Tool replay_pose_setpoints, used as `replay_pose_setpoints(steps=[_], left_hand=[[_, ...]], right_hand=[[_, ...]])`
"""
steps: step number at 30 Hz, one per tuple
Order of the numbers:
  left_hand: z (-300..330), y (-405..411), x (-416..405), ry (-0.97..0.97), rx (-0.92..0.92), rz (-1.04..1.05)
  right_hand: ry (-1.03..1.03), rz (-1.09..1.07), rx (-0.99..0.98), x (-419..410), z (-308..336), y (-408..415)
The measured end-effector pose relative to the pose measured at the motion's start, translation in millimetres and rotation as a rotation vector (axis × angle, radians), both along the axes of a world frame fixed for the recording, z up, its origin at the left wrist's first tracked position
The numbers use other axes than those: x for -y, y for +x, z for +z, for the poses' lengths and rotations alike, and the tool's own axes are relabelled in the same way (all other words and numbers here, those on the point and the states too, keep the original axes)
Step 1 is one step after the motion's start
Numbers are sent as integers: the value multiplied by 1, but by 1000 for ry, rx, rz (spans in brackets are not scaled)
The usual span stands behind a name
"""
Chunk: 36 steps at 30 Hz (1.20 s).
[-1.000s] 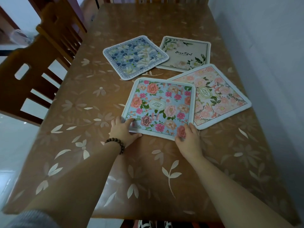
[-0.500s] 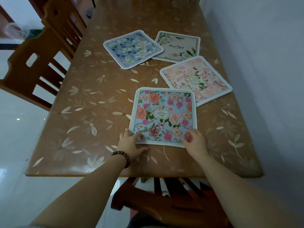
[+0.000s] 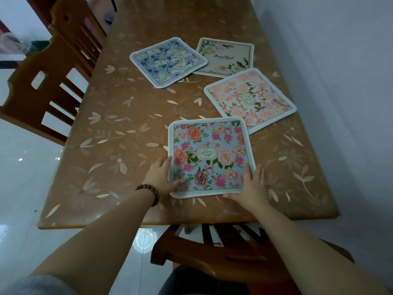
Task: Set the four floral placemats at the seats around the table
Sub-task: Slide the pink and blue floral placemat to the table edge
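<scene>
A light-blue placemat with pink flowers (image 3: 209,156) lies flat near the table's front edge, roughly square to it. My left hand (image 3: 160,176) rests against its lower left corner, thumb on the mat. My right hand (image 3: 251,186) presses its lower right corner, fingers spread. Behind it to the right lies a pale pink floral placemat (image 3: 248,100), turned at an angle. Farther back sit a dark-blue floral placemat (image 3: 168,61) and a cream placemat with lettering (image 3: 225,57), the blue one overlapping the cream one's left edge.
The brown table (image 3: 127,135) has a leaf-patterned cover. A wooden chair (image 3: 223,248) stands tucked under the front edge, two more chairs (image 3: 55,67) along the left side. A white wall (image 3: 340,81) runs close on the right.
Both hands slid the light-blue mat toward the front edge, clear of the pink mat it overlapped. My hands now sit at its sides. The camera pulled back.
</scene>
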<state>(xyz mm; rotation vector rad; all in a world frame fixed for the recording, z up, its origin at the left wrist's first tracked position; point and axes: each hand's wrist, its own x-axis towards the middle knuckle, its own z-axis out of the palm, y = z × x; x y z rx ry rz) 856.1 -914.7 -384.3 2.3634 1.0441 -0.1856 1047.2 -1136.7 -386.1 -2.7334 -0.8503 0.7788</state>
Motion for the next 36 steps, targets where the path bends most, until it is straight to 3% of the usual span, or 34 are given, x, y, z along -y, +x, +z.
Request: replay_pose_setpoints(steps=[19,27,36], left_hand=[[-23,134,-122,143,-115,-250],[-21,107,-108,139,-94,-144],[-25,32,-47,149,-90,-8]], right_hand=[[131,-47,101,18,-24,8],[117,17,85,16,-20,38],[144,-156,126,5,-15,73]])
